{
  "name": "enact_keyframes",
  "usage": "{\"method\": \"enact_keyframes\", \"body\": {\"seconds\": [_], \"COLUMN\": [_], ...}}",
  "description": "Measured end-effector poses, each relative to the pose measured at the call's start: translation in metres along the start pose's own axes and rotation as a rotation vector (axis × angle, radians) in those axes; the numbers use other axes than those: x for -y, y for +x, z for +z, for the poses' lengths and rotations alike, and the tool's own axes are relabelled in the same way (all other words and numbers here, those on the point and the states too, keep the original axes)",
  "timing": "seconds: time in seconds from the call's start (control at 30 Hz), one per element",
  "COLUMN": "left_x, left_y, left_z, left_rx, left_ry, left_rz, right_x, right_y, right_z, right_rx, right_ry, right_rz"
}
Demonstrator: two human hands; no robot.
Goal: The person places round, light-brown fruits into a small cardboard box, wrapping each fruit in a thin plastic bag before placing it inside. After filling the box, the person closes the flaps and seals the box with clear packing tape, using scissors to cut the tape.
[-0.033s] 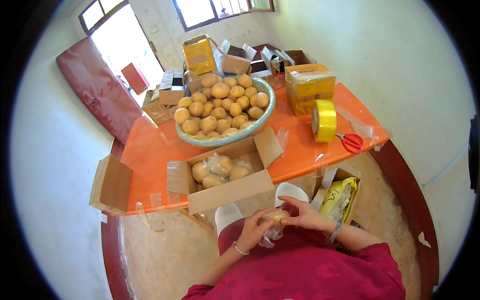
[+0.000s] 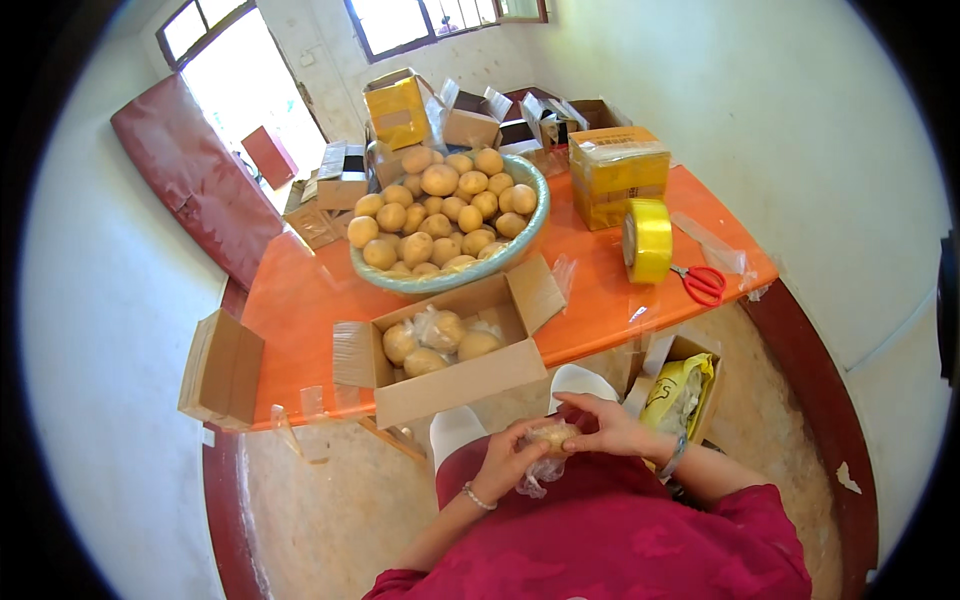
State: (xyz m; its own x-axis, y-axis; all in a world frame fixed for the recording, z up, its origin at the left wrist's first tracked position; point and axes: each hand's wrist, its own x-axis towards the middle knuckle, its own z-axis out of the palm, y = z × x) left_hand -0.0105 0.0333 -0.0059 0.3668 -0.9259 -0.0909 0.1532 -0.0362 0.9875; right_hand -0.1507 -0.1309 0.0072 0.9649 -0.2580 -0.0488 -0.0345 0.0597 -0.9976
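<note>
Close to my lap, a round yellow-brown fruit [image 2: 553, 435] in a clear plastic bag [image 2: 540, 474] is held between both hands. My left hand [image 2: 507, 458] is closed on its left side, with loose plastic hanging under the fingers. From the right, my right hand [image 2: 603, 428] grips it with bent fingers and thumb. Beyond them at the table's near edge, an open cardboard box [image 2: 463, 384] contains several similar bagged fruits [image 2: 428, 362]. Behind that box stands a wide light-blue basin [image 2: 541, 205] heaped with loose fruit [image 2: 436, 222].
On the orange table [image 2: 300, 330] are a yellow tape roll [image 2: 649, 242], red-handled scissors [image 2: 704, 285] and a taped carton [image 2: 620, 180]. Several open cartons [image 2: 470, 128] crowd the far end. A box with a yellow bag [image 2: 675, 395] sits low at right; a cardboard piece [image 2: 222, 368] stands left.
</note>
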Motion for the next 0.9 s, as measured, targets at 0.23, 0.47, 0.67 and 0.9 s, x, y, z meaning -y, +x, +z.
{"method": "enact_keyframes", "body": {"seconds": [0.23,0.47,0.67,0.9], "left_x": [0.007,0.02,0.027,0.035], "left_y": [0.006,0.006,0.005,-0.001], "left_z": [-0.007,0.002,0.005,0.006], "left_rx": [-0.121,-0.219,-0.271,-0.286], "left_ry": [-0.04,-0.133,0.061,0.116], "left_rz": [-0.008,0.106,0.127,0.207], "right_x": [0.017,-0.004,-0.007,-0.003], "right_y": [0.004,0.003,0.005,0.006], "right_z": [-0.011,0.01,0.015,0.006], "right_rx": [0.231,-0.053,-0.134,-0.081], "right_ry": [-0.456,0.622,0.814,0.535], "right_rz": [-0.092,0.299,0.241,0.345]}}
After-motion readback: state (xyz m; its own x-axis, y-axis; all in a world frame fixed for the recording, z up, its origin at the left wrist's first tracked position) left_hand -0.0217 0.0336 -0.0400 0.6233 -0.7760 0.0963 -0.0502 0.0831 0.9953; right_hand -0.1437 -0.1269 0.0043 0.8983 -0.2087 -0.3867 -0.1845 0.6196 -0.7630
